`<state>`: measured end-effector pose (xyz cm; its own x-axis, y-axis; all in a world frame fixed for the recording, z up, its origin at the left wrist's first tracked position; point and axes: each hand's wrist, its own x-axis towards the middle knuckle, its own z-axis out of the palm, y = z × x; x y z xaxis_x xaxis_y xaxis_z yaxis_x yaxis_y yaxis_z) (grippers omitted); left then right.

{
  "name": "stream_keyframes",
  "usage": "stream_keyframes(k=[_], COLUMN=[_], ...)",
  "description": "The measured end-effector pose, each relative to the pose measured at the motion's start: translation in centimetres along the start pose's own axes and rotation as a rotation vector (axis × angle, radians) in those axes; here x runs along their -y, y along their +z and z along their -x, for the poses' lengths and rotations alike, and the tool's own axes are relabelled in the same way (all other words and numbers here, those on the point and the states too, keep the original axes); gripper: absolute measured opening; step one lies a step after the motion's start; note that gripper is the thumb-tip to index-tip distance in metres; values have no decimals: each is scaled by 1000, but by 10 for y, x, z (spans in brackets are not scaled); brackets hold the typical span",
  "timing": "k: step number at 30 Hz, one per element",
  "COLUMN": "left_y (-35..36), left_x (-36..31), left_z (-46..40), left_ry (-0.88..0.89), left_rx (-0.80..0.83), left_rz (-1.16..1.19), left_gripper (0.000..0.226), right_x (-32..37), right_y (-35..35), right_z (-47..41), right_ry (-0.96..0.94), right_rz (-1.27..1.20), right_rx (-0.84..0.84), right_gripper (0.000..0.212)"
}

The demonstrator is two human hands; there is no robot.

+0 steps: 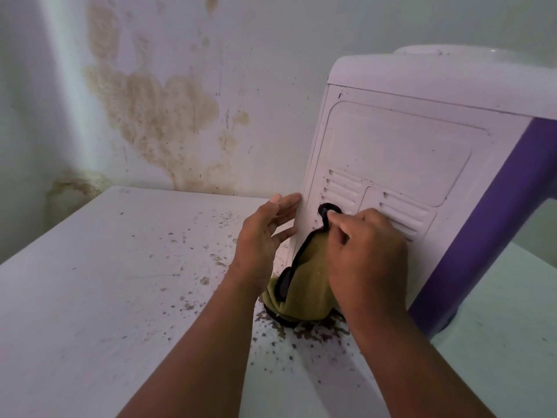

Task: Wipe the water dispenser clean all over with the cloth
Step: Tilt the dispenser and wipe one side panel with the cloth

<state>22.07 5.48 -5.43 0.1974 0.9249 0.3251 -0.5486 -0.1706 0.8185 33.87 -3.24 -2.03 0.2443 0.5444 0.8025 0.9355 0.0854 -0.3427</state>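
On the white bench [90, 282], against a stained wall [150, 116], the water dispenser [401, 152] stood with its vented back panel facing the camera.
The right hand [366, 254] pinched the olive, black-edged cloth [310, 276] against the lower vents; the left hand [265, 233], fingers straight, pressed the panel's left edge. Dark specks dotted the bench.

One water dispenser [401, 152] stands at the right, with two slatted vent panels low on its near face. One olive cloth [307, 285] with black trim lies against it. Two hands show: the left hand [265, 233] and the right hand [367, 257].
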Motion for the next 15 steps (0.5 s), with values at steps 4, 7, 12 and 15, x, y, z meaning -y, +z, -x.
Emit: stream_keyframes(k=[4,7,12,15], left_y=[0,1,2,2], left_x=[1,0,-1,-1], left_z=[0,1,2,1], left_ry=[5,6,3,-4], left_rx=[-9,-6,-6,-7], left_rz=[-11,-3,9,14], left_gripper=[50,50,53,53], right_x=[2,12,9,1], right_y=[5,13,11,6], right_z=[-3,-14,-4,10], right_ry=[-9,-18,-14,17], right_rz=[33,62,54,31], right_rx=[22,69,95,82], right_gripper=[14,12,14,16])
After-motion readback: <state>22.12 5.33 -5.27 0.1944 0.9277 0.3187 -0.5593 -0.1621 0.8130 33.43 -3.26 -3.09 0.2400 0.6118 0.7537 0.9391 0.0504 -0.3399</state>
